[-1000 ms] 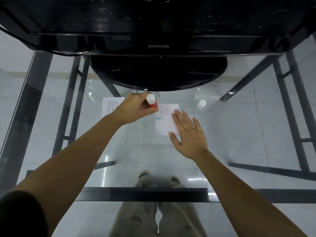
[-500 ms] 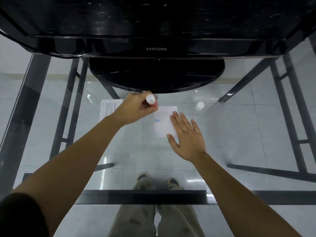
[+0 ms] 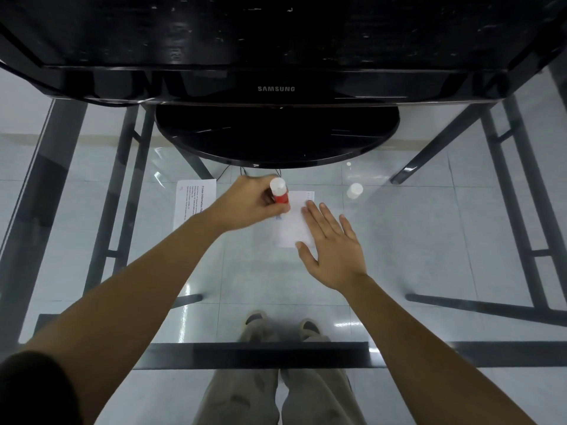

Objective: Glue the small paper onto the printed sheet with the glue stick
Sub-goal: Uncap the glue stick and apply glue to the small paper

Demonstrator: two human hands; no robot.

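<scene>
A red glue stick with a white end (image 3: 279,193) was gripped in the curled fingers of the left hand (image 3: 248,204), at the far left corner of the small white paper (image 3: 294,222); the paper was pressed onto the clear glass tabletop (image 3: 429,240) by the flat, straight-fingered right hand (image 3: 333,243); the white printed sheet (image 3: 191,204) lay just left.

This looks like an office or study corner. There is a glass-topped desk (image 3: 429,240) on a dark metal frame (image 3: 61,179). Just beyond the fingers (image 3: 325,216) a black Samsung monitor (image 3: 276,41) sits on a round stand (image 3: 276,133), and pale floor tiles (image 3: 153,403) show beneath them.
</scene>
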